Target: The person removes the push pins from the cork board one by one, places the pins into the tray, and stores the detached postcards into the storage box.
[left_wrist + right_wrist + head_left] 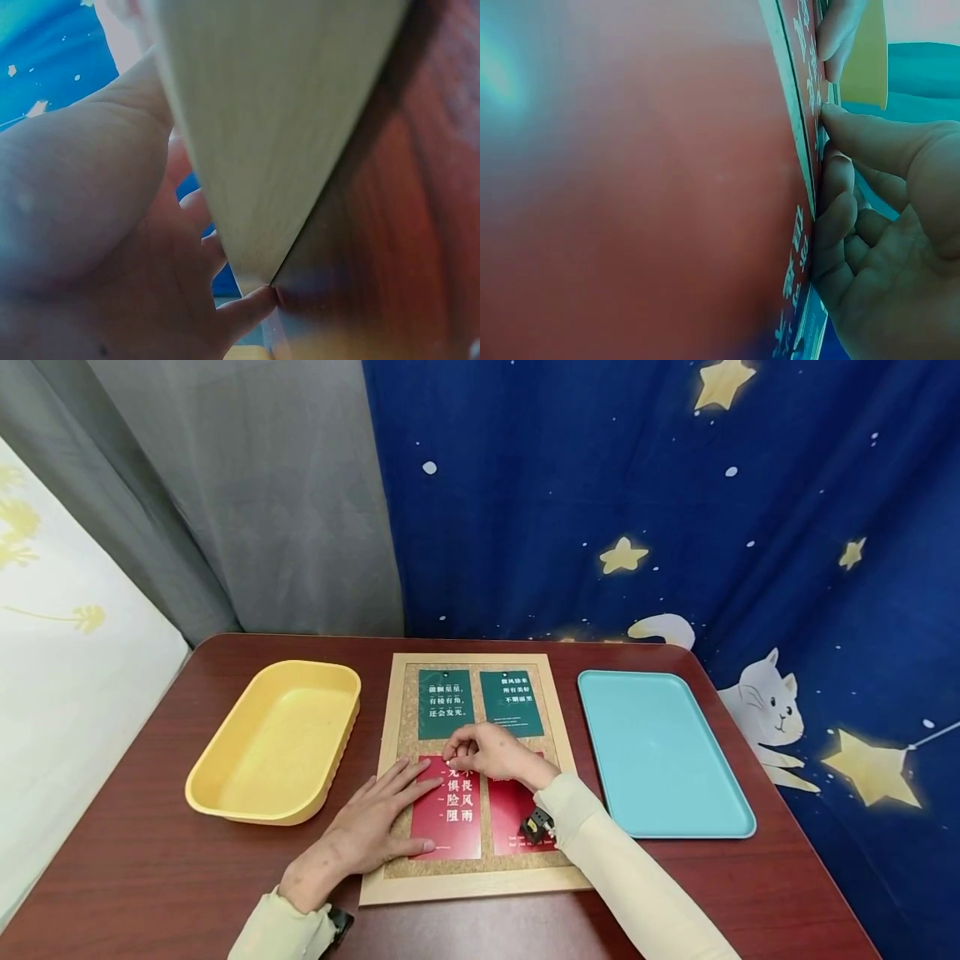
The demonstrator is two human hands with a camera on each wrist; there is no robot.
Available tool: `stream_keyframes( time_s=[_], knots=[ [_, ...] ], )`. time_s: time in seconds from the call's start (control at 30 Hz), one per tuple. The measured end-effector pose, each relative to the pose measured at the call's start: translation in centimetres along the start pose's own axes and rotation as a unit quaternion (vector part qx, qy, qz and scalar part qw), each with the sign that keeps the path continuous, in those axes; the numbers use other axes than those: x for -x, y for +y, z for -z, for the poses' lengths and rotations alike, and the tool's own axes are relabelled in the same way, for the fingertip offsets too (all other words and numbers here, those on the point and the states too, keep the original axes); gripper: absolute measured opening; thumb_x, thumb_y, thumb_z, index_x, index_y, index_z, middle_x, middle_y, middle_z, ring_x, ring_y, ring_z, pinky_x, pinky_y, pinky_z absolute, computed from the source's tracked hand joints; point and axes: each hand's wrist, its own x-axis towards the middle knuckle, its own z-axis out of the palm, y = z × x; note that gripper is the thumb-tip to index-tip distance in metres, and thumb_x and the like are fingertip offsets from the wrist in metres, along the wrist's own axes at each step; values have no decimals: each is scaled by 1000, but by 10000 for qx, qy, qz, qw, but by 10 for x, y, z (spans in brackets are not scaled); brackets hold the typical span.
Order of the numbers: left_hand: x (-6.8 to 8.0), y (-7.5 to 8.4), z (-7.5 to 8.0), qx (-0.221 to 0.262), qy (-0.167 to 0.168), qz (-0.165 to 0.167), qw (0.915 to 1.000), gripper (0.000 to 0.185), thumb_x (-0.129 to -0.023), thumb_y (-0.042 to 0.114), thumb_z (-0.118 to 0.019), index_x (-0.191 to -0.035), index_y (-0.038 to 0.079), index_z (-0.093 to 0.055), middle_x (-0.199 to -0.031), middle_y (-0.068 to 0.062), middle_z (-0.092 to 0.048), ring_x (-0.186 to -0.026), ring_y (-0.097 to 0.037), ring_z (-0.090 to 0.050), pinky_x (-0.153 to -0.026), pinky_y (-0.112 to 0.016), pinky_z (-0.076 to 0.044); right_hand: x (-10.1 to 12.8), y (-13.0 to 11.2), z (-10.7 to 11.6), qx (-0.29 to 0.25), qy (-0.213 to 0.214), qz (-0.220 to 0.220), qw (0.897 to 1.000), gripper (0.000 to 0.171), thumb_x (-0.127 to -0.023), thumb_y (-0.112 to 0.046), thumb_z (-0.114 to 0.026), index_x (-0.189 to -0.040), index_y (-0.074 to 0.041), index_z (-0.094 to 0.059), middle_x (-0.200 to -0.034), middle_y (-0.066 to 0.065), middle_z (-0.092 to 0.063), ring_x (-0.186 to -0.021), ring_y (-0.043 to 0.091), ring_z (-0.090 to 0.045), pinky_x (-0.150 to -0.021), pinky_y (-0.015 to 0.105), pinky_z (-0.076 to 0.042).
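Note:
A wood-framed cork board (480,885) lies on the table. My left hand (375,822) spreads over its left side, fingertips and thumb pressing the lower-left red card (453,843) with white writing. At this card's top edge my right hand (491,752) has its fingers curled, thumb and forefinger pinched together at a tiny pin-like thing mostly hidden by the fingertips. Beneath the right wrist lies a second red card (510,818), partly covered. Two green cards, the left one (442,706) and the right one (512,706), are on the upper half, each with a small dark dot at its top.
Left of the board stands a yellow basin (277,743). A flat light-blue tray (663,752) lies to its right. All of it is on a dark red-brown table (135,860), with grey and blue star-patterned curtains (525,510) behind.

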Motion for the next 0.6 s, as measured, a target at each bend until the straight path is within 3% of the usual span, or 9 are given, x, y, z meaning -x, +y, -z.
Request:
stream_keyframes(
  time_s=[0.6],
  knots=[
    [0,1,0,26,-17,28,10000,82,-85,56,-81,-155,25,-51,-172,-7,-33,-162,-38,-21,-125,-69,-25,-2,-5,3,290,-137,-117,9994,5,-98,-17,-73,-98,-17,-78,-90,-4,-65,-81,8,-57,-77,24,-49]
  ],
)
